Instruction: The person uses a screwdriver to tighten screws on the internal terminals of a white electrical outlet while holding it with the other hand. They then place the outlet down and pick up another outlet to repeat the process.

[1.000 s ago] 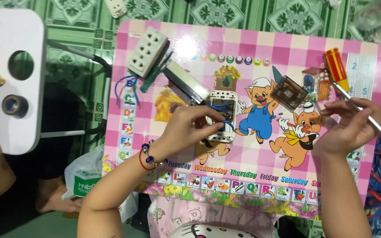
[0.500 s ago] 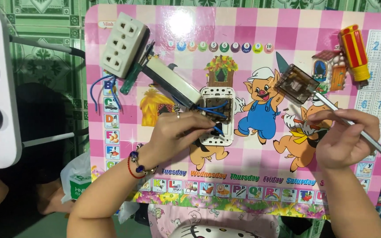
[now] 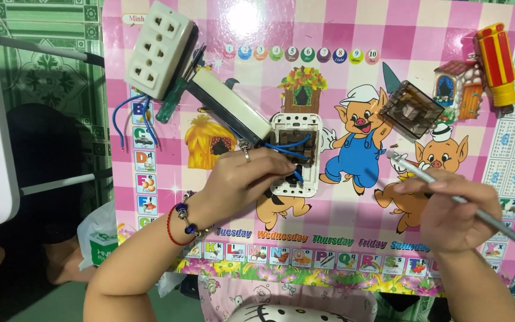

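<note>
the left hand (image 3: 242, 179) pinches the small white switch box (image 3: 296, 152) with thin blue wires (image 3: 287, 146), near the middle of the pink board (image 3: 388, 53). the right hand (image 3: 451, 209) grips a metal rod (image 3: 478, 211). the box looks light and hard; hold its sides, since the wires bend easily.

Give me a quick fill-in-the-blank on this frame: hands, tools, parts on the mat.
1. The left hand rests on a white switch module whose wires are ____ in colour.
2. The right hand holds a thin ____ rod.
3. The screwdriver at the mat's top right corner has a red and ____ handle.
4. The white socket block lies at the mat's top ____ corner.

Missing words: blue; metal; yellow; left
</note>
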